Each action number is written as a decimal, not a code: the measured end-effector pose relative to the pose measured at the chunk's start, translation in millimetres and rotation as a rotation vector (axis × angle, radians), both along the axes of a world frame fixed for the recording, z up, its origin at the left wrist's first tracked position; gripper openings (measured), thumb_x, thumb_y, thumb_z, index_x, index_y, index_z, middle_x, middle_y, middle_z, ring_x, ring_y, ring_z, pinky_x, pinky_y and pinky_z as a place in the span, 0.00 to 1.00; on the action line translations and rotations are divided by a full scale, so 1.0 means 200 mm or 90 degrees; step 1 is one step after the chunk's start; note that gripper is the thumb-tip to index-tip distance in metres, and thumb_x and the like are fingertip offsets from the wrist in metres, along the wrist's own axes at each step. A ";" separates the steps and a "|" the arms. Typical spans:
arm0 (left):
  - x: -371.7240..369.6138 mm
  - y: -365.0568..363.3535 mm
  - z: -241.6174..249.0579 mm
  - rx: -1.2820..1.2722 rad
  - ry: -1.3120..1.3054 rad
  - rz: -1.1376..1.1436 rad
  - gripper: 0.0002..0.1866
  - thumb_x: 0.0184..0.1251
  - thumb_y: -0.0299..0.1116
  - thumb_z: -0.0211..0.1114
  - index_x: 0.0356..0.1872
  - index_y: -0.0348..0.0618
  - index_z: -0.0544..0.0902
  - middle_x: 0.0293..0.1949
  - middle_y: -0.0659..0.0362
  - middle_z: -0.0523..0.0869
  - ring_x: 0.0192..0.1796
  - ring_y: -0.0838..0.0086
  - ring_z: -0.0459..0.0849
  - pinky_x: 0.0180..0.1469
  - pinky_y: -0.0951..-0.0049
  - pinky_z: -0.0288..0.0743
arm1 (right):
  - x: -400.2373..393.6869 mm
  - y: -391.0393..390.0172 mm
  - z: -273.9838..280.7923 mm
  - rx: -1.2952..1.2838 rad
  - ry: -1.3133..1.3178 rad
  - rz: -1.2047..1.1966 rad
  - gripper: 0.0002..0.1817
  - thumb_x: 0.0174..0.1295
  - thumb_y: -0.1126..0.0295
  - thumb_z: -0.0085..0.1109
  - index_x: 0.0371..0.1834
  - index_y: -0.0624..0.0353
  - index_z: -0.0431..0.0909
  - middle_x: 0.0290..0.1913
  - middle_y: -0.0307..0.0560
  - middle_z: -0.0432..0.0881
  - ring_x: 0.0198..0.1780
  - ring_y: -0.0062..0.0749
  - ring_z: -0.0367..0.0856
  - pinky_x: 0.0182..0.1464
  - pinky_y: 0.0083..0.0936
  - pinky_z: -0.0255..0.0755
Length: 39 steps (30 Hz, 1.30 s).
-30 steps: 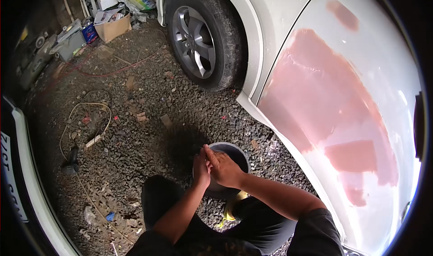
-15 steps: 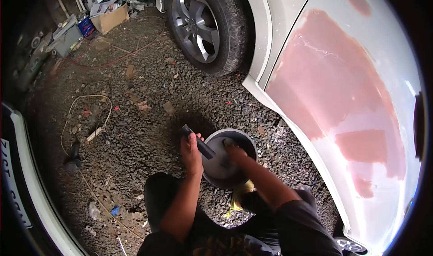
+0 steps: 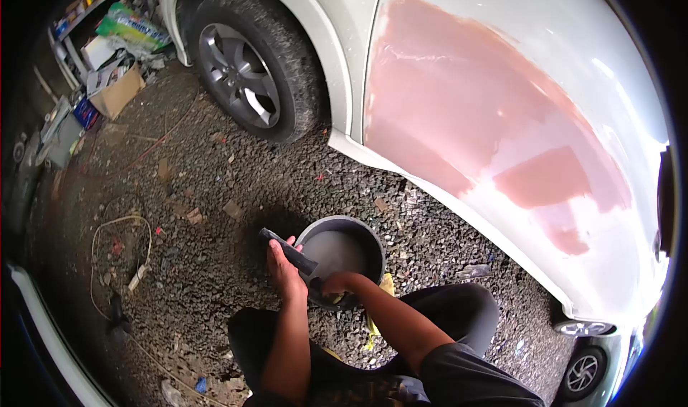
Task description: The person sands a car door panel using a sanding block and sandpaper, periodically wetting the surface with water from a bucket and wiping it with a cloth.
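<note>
My left hand (image 3: 285, 269) is closed around a long dark sanding block (image 3: 295, 254), tilted so that its lower end reaches over the rim of a round black tub (image 3: 378, 241). Cloudy grey water (image 3: 331, 248) stands in the tub. My right hand (image 3: 337, 284) is inside the tub at its near side, close to the lower end of the block. Its fingers are curled and point down; whatever they hold is hidden. A yellow cloth (image 3: 387, 284) shows beside the tub, near my right knee.
A white car panel (image 3: 466, 106) with pinkish filler patches rises on the right, with a wheel (image 3: 247, 70) at the upper left. A cable (image 3: 107, 224) lies on the gravel. A cardboard box (image 3: 118, 95) and clutter stand at the far left.
The view has shifted, so the car and tub appear further left. My right hand has moved from the middle of the tub to its near side, by the block's end. My left hand still holds the block.
</note>
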<state>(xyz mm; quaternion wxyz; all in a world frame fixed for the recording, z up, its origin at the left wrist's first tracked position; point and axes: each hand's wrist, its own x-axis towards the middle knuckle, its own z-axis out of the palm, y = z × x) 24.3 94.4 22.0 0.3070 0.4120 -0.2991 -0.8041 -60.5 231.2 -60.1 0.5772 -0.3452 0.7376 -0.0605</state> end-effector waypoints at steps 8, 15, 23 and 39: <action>-0.12 0.13 0.06 0.067 -0.004 -0.012 0.37 0.80 0.67 0.52 0.72 0.44 0.68 0.58 0.53 0.85 0.53 0.64 0.84 0.55 0.62 0.78 | 0.11 0.03 -0.17 -0.259 -0.131 -0.361 0.35 0.60 0.42 0.64 0.57 0.64 0.85 0.61 0.65 0.85 0.64 0.48 0.83 0.67 0.41 0.72; -0.10 0.27 0.10 0.060 0.017 -0.052 0.41 0.76 0.71 0.53 0.75 0.49 0.69 0.63 0.56 0.80 0.56 0.62 0.84 0.58 0.57 0.77 | 0.17 0.04 -0.35 -0.262 0.036 -0.279 0.38 0.57 0.42 0.69 0.61 0.63 0.84 0.63 0.62 0.85 0.66 0.50 0.82 0.69 0.41 0.71; -0.07 0.30 0.11 -0.163 -0.083 0.073 0.37 0.80 0.62 0.57 0.76 0.45 0.68 0.69 0.51 0.77 0.66 0.62 0.78 0.70 0.60 0.70 | 0.11 0.10 -0.20 -0.250 0.002 -0.189 0.38 0.53 0.47 0.74 0.62 0.63 0.84 0.62 0.60 0.86 0.66 0.48 0.82 0.68 0.40 0.71; -1.39 0.48 0.90 -0.404 0.130 0.171 0.24 0.76 0.43 0.68 0.63 0.34 0.79 0.53 0.49 0.86 0.52 0.63 0.85 0.58 0.64 0.78 | -0.91 0.12 3.56 -0.523 1.009 0.316 0.22 0.56 0.67 0.75 0.53 0.59 0.82 0.49 0.55 0.85 0.51 0.52 0.85 0.59 0.41 0.78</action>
